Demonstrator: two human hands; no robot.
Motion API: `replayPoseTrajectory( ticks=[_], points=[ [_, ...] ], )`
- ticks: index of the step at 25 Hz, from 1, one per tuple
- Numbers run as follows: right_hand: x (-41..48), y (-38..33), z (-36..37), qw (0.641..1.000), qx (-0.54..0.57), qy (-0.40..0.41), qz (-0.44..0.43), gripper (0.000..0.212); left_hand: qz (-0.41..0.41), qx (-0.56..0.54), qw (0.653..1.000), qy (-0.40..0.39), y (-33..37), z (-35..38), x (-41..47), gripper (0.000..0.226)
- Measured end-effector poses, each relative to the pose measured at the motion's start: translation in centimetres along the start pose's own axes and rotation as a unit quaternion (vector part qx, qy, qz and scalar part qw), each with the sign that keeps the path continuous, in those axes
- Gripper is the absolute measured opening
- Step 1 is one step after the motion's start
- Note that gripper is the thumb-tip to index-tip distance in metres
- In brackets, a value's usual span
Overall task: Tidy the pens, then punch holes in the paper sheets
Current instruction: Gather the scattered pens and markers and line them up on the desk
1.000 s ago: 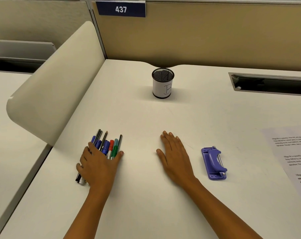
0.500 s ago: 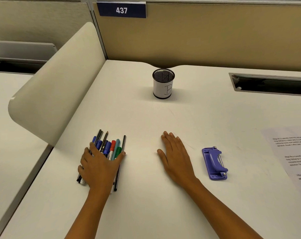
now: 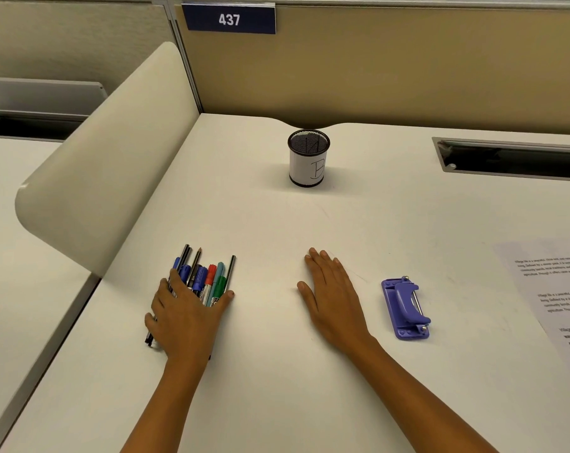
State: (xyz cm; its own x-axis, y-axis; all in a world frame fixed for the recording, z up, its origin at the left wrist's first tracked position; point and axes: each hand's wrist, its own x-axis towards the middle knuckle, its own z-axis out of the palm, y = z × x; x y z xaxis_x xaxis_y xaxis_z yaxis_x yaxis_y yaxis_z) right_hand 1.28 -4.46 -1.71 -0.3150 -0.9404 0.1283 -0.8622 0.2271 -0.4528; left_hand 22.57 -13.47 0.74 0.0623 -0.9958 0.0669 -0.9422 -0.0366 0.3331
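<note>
Several pens and markers [image 3: 208, 276], blue, red, teal, green and black, lie bunched side by side on the white desk at the left. My left hand [image 3: 187, 317] lies over their near halves, fingers and thumb wrapped around the bunch; their tips stick out beyond it. My right hand [image 3: 334, 299] rests flat on the desk with fingers together, holding nothing. A black mesh pen cup [image 3: 308, 158] with a white label stands upright at the back centre. A purple hole punch [image 3: 406, 308] lies right of my right hand. Printed paper sheets [image 3: 558, 295] lie at the right edge.
A curved cream divider panel [image 3: 104, 178] rises along the desk's left side. A tan partition wall with a "437" sign [image 3: 229, 19] closes the back. A dark cable slot [image 3: 512, 158] sits at the back right of the desk [image 3: 277, 387].
My left hand has drawn the pens closer together; the black pen at the right now lies tight against the bunch. My right hand has stayed flat.
</note>
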Motion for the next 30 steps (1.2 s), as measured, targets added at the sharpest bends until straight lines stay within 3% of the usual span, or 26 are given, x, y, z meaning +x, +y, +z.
replayPoseTrajectory(
  ticks=[11, 15, 20, 25, 28, 30],
  points=[
    [-0.1, 0.0, 0.0, 1.000, 0.004, 0.001, 0.000, 0.055, 0.009, -0.005, 1.000, -0.002, -0.3, 0.1, -0.2, 0.111],
    [0.0, 0.0, 0.1, 1.000, 0.000, 0.003, 0.000, 0.055, 0.025, -0.008, 0.999, 0.032, 0.1, -0.3, -0.5, 0.102],
    [0.1, 0.2, 0.3, 1.000, 0.012, 0.017, 0.001, 0.051, 0.147, -0.012, 0.986, 0.080, 3.1, -0.5, -2.6, 0.074],
    [1.3, 0.3, -0.6, 0.995, 0.083, 0.038, 0.025, 0.035, 0.280, -0.102, 0.954, -0.029, 7.4, 2.4, -6.1, 0.058],
    [1.0, -0.1, -2.7, 0.986, 0.086, 0.126, 0.061, 0.031, 0.302, -0.071, 0.948, -0.068, 8.4, 4.7, -7.2, 0.060],
    [-0.1, 0.1, -4.2, 0.970, 0.032, 0.212, 0.117, 0.036, 0.309, -0.038, 0.948, -0.073, 8.4, 5.6, -7.5, 0.063]
  ],
)
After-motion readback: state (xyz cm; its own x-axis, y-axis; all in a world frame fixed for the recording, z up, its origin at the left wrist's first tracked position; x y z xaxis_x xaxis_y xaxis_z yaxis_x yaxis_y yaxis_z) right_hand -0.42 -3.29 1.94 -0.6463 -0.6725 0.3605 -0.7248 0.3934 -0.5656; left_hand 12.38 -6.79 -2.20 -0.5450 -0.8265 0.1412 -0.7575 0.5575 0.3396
